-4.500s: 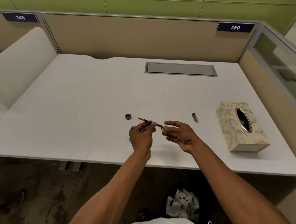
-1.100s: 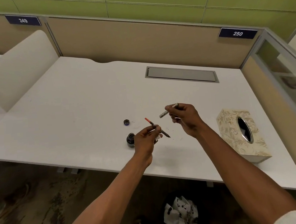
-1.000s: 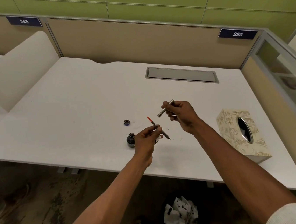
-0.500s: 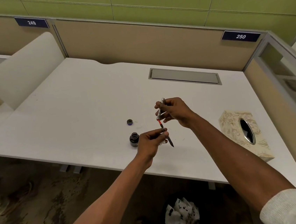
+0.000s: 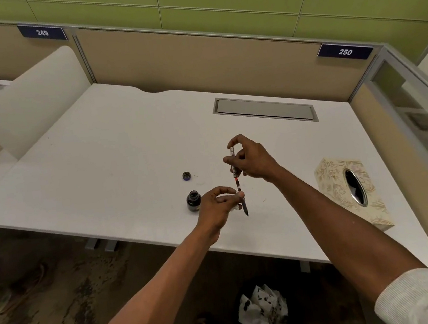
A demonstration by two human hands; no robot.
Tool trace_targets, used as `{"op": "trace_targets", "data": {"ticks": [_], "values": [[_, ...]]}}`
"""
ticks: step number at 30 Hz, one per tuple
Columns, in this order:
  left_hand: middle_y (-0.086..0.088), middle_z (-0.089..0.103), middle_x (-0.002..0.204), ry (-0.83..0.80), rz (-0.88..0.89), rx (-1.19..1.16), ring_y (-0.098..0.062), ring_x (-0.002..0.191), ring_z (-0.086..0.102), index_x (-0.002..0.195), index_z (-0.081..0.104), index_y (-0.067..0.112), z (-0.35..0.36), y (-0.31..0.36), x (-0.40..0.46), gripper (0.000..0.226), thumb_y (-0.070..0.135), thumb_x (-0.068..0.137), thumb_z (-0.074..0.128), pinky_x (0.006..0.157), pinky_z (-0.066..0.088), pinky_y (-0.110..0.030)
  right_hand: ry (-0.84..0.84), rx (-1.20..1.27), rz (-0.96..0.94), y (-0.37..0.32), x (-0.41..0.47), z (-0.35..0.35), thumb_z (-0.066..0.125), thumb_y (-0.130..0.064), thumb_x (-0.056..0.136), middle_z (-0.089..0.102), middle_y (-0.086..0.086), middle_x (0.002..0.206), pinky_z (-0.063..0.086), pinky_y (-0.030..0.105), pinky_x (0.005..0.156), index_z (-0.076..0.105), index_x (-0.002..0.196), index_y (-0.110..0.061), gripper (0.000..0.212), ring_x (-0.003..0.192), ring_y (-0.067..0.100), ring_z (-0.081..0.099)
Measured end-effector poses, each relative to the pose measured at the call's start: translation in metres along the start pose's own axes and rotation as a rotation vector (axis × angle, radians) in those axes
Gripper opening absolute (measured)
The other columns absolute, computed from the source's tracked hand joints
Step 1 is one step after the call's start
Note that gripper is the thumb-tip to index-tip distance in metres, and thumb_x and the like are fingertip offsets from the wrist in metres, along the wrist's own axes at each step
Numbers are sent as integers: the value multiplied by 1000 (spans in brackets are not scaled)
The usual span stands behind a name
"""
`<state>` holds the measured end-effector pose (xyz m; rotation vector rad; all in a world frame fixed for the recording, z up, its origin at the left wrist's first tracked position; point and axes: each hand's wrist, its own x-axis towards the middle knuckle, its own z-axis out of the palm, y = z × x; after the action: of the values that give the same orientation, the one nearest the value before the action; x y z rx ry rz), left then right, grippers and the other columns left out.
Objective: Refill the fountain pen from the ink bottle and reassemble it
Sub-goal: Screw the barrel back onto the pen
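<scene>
1. Pen section (image 5: 243, 203), nib down, pinched in left hand (image 5: 216, 206) fingertips above the desk (image 5: 117, 156); white tissue tucked in that palm.
2. Right hand (image 5: 252, 159) fingers closed on barrel (image 5: 233, 159), sleeved partway over red converter (image 5: 237, 183).
3. Open ink bottle (image 5: 193, 200) just left of left hand; cap (image 5: 186, 175) behind it.

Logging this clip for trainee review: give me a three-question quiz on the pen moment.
1. True or false: the ink bottle is capped.
2. Which hand holds the barrel? A) left B) right
3. The bottle cap lies on the ____.

Key: 1 false, it stands open. 2 B, right hand; left hand holds the nib section. 3 desk.
</scene>
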<state>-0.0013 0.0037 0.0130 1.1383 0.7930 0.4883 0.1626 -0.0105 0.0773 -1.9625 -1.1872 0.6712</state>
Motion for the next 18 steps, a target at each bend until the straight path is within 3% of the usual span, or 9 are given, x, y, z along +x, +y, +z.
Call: {"op": "trace_targets", "data": {"ticks": [5, 8, 11, 13, 18], "values": [[-13, 76, 91, -30, 7, -70, -16, 82, 71, 94, 72, 3, -3, 8, 0, 15, 14, 85, 75, 76, 53, -25, -34, 76, 36, 4, -3, 7, 72, -30, 91, 77, 9, 76, 52, 30, 49, 59, 113, -20, 28, 58, 17, 70], [-8, 77, 92, -24, -40, -138, -16, 86, 71, 97, 72, 6, -7, 10, 0, 12, 15, 88, 71, 88, 53, -34, -97, 280, 92, 6, -7, 8, 71, -23, 93, 77, 16, 84, 54, 34, 56, 60, 122, -17, 31, 66, 23, 71], [-6, 76, 92, -43, -97, -240, -15, 85, 69, 98, 71, 9, -10, 11, 0, 11, 15, 89, 69, 94, 48, -38, -182, 475, 129, 8, -12, 4, 67, -3, 92, 76, 23, 98, 56, 35, 64, 57, 133, -16, 44, 77, 28, 72], [-6, 76, 95, -71, -127, -295, -16, 88, 67, 101, 72, 9, -12, 11, 0, 14, 17, 89, 68, 95, 47, -38, -193, 508, 115, 12, -15, 4, 65, 5, 90, 75, 24, 101, 57, 37, 69, 55, 136, -15, 51, 82, 30, 72], [-7, 76, 101, -125, -162, -335, -20, 99, 66, 104, 75, 10, -13, 8, 0, 16, 14, 93, 63, 97, 46, -38, -143, 544, 133, 24, -21, 5, 69, 4, 89, 75, 24, 100, 58, 40, 73, 56, 137, -14, 53, 85, 31, 71]]}}
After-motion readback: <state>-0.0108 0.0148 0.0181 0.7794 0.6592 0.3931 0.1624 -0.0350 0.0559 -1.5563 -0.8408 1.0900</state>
